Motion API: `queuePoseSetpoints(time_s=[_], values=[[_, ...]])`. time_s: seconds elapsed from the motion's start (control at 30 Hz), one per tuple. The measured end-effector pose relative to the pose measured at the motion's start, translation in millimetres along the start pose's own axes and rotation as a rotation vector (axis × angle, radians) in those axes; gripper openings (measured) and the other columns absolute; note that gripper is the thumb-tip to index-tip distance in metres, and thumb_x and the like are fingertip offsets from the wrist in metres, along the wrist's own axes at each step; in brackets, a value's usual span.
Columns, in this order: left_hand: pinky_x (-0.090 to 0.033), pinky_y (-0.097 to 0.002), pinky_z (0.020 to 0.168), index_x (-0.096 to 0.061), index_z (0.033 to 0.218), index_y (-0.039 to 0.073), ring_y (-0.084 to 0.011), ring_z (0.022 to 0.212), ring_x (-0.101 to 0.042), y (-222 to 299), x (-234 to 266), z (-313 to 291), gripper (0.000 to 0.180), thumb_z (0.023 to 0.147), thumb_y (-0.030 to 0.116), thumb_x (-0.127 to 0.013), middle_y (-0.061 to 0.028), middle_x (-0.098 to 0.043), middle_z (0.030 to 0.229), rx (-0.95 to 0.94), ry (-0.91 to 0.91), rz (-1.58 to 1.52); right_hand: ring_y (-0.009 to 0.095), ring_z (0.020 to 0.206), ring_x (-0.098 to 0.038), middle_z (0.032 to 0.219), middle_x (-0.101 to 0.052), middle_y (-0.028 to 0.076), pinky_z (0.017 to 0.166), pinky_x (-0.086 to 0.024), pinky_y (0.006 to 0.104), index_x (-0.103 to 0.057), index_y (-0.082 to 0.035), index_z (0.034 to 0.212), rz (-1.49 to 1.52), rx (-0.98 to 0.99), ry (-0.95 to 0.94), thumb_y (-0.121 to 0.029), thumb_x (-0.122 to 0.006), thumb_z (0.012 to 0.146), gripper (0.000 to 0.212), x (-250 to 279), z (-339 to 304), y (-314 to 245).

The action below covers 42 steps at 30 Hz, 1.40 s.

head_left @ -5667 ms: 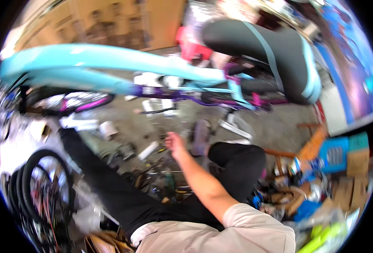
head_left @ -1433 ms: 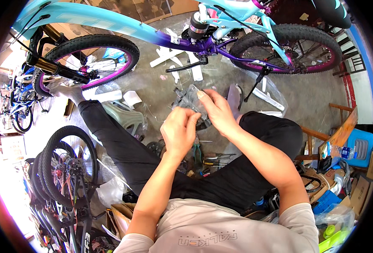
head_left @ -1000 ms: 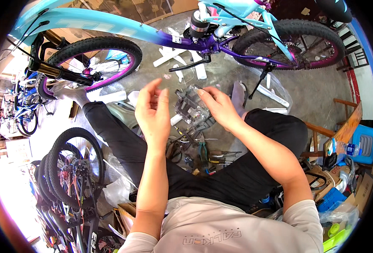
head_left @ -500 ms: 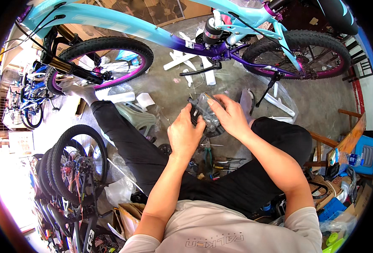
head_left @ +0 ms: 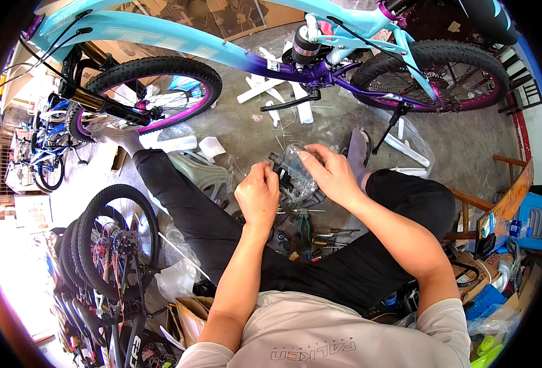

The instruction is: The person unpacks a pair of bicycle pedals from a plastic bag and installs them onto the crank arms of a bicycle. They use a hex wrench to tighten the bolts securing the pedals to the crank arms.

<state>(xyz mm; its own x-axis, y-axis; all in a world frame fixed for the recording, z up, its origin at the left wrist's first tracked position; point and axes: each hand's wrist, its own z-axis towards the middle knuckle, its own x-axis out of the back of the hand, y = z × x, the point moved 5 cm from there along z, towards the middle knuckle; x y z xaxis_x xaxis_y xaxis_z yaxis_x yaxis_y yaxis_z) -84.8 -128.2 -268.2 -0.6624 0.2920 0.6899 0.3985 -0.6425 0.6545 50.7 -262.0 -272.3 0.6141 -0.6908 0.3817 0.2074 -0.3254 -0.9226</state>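
Between my legs, my right hand (head_left: 333,176) grips a crinkled clear plastic bag (head_left: 295,163), thumb on top. Black parts (head_left: 276,161) show in and beside the bag; their exact kind is unclear. Just left of it is my left hand (head_left: 257,195), its fingers curled in a pinch; whatever they hold, if anything, is hidden. Below the hands, pliers with dark green handles (head_left: 305,227) lie on the floor among several other tools (head_left: 335,236). Ahead stands a light blue and purple mountain bike (head_left: 240,55), propped on its kickstand (head_left: 391,126).
White foam pieces (head_left: 260,90) and plastic wrap litter the floor under the bike. A pale green plastic stool (head_left: 202,175) is beside my left leg. Bikes with black tyres (head_left: 119,239) crowd the left. At right are a wooden frame (head_left: 509,199) and a blue plastic box (head_left: 533,224).
My left hand has drawn back left and down, away from the black part it was gripping. The right hand keeps the plastic bag, nearly in place.
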Motion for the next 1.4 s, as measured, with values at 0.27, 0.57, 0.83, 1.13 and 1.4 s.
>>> queuePoseSetpoints(time_s=[0.27, 0.57, 0.83, 1.13, 1.4], values=[[-0.05, -0.0312, 0.062, -0.07, 0.106, -0.001, -0.0125, 0.064, -0.063, -12, -9, -1, 0.021, 0.1, 0.018, -0.063, -0.0095, -0.069, 0.072, 0.362, -0.109, -0.403, 0.019, 0.066, -0.068, 0.072, -0.068, 0.014, 0.063, -0.05, 0.0345, -0.068, 0.003, 0.115, 0.045, -0.017, 0.028, -0.046, -0.063, 0.097, 0.052, 8, 8, -8], [-0.053, -0.0252, 0.064, -0.06, 0.097, 0.0, -0.0114, 0.07, -0.066, -28, -18, -9, 0.023, 0.106, 0.022, -0.057, -0.0075, -0.07, 0.086, 0.552, -0.205, -0.689, 0.014, 0.074, -0.066, 0.082, -0.071, 0.011, 0.068, -0.051, 0.0324, -0.067, 0.002, 0.118, 0.185, 0.0, 0.068, -0.042, -0.07, 0.094, 0.05, 9, 14, 3], [-0.052, -0.0248, 0.064, -0.06, 0.096, 0.002, -0.0113, 0.07, -0.065, -39, -20, -12, 0.025, 0.107, 0.024, -0.055, -0.0084, -0.071, 0.088, 0.589, -0.209, -0.758, 0.009, 0.093, -0.062, 0.105, -0.068, 0.006, 0.081, -0.049, 0.0256, -0.056, 0.002, 0.132, 0.544, -0.191, -0.054, -0.032, -0.069, 0.099, 0.05, 12, 11, -5], [-0.051, -0.0247, 0.065, -0.06, 0.094, 0.002, -0.0113, 0.072, -0.066, -36, -38, -21, 0.027, 0.107, 0.024, -0.054, -0.0079, -0.072, 0.085, 0.556, -0.329, -0.763, 0.006, 0.089, -0.06, 0.104, -0.068, 0.004, 0.077, -0.047, 0.0226, -0.055, 0.005, 0.133, 0.587, -0.221, 0.026, -0.031, -0.07, 0.099, 0.052, 20, 11, -4], [-0.046, -0.0223, 0.061, -0.057, 0.132, 0.004, -0.0059, 0.069, -0.053, 12, 27, 12, 0.032, 0.101, 0.011, -0.062, -0.0002, -0.058, 0.087, 0.274, -0.061, -0.517, 0.006, 0.085, -0.06, 0.099, -0.069, 0.005, 0.073, -0.047, 0.0228, -0.057, 0.004, 0.131, 0.544, -0.133, 0.086, -0.034, -0.07, 0.098, 0.052, 22, 16, -8]])
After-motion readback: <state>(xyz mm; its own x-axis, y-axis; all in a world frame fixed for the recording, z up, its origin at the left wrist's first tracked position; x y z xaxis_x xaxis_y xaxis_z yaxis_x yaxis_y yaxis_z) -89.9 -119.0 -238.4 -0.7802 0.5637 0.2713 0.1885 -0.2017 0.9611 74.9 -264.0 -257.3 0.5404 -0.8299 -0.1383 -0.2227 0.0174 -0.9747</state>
